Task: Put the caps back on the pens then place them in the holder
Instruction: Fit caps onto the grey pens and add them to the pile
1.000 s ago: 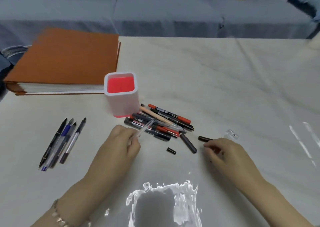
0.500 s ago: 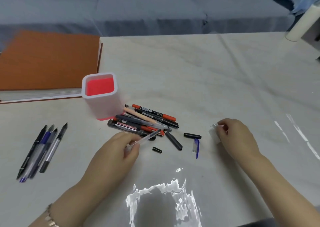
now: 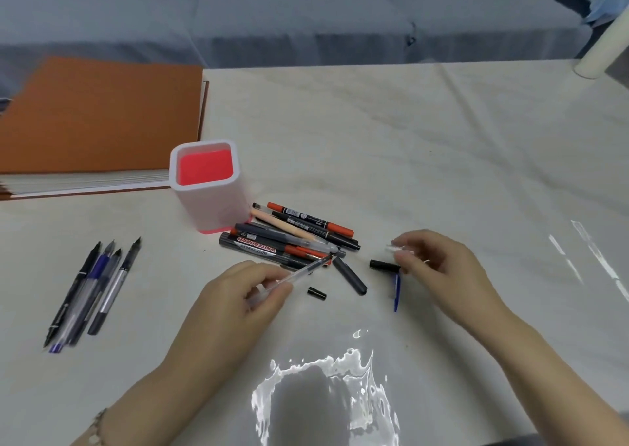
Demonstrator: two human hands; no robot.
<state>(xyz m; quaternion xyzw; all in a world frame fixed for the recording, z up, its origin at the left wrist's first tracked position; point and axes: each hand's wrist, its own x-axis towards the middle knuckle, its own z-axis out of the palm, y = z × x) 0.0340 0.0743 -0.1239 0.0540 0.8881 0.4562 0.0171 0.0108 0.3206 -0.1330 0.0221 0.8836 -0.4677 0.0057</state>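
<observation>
My left hand grips a clear uncapped pen whose tip points up and right toward the pile of pens and markers. My right hand pinches a small clear cap just above the table. The white holder with a red inside stands upright left of the pile. Loose caps lie between my hands: a short black cap, a dark grey cap, a black cap and a blue cap.
Several uncapped pens lie side by side at the left on the white table. An orange binder sits at the back left. A grey sofa runs behind the table. A white post stands at the far right.
My right hand has lifted the clear cap off the table and moved left toward the pen. My left hand keeps holding the clear pen, nearly still.
</observation>
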